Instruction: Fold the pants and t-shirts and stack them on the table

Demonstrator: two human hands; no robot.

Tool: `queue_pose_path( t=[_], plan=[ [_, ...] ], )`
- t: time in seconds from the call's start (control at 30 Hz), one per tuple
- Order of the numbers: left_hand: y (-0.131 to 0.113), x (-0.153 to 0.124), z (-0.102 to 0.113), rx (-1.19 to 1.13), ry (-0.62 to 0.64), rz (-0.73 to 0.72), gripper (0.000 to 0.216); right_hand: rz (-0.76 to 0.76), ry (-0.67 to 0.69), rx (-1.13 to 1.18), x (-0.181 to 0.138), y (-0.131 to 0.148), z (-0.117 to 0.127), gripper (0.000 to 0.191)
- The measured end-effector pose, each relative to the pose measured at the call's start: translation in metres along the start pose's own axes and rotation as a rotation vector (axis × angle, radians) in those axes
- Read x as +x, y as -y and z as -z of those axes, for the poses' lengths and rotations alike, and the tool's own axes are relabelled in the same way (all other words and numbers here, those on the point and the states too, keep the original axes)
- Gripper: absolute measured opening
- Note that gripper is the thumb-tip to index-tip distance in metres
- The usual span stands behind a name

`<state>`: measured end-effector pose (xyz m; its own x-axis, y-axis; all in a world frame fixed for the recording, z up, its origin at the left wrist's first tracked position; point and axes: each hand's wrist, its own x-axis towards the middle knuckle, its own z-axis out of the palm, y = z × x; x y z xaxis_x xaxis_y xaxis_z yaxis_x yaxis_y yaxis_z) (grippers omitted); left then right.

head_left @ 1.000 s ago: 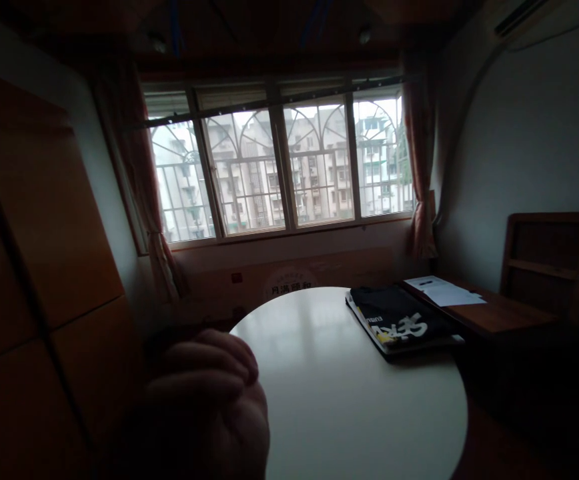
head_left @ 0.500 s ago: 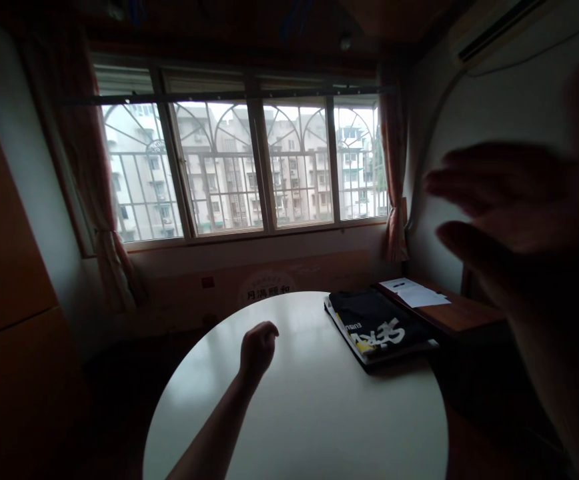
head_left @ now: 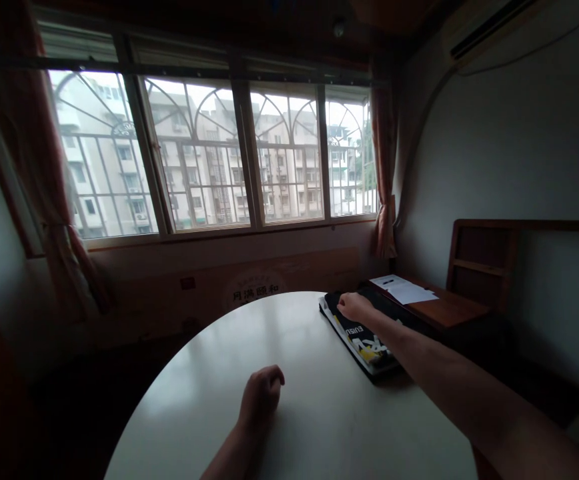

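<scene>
On the white round table (head_left: 184,407), a folded black T-shirt (head_left: 357,333) with white lettering and a yellow patch lies on a flat stack with a white edge. My right hand (head_left: 355,307) reaches over it from the right, its fingers curled down onto the far left part of the cloth; the fingertips are partly hidden. To the left and nearer to me, my left hand (head_left: 262,395) rests at the tabletop with its fingers curled in. Nothing shows in it, and it is apart from the T-shirt.
Behind the T-shirt stands a lower wooden table (head_left: 449,313) with white papers (head_left: 404,291) and a dark pen-like item. A wooden chair-like frame (head_left: 484,257) is by the right wall. Barred windows (head_left: 199,160) with tied curtains (head_left: 383,167) span the far wall.
My right hand, earlier raised and blurred at the upper right, has come down to the T-shirt. My left hand stays closed at the table, lower in view. The view has shifted somewhat.
</scene>
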<state>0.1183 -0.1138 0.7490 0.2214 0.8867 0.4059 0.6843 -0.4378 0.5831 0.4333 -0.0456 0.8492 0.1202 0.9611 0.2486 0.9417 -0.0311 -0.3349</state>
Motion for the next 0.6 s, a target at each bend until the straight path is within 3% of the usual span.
queue_pose_path(
  t=[0.2,0.33,0.47,0.6],
  plan=[
    [0.014,0.005,0.004,-0.183,-0.091,0.127,0.02,-0.199,0.061,0.004,0.034,0.001,-0.035,0.032],
    [0.017,0.006,0.007,-0.272,-0.107,0.175,0.02,-0.277,0.033,0.101,0.038,-0.005,-0.047,0.022],
    [0.012,0.005,0.01,-0.296,-0.097,0.17,0.02,-0.27,-0.073,0.3,0.032,-0.014,-0.043,0.022],
    [0.003,0.003,0.01,-0.266,-0.085,0.145,0.021,-0.208,-0.235,0.522,0.022,-0.017,-0.016,0.039]
  ],
)
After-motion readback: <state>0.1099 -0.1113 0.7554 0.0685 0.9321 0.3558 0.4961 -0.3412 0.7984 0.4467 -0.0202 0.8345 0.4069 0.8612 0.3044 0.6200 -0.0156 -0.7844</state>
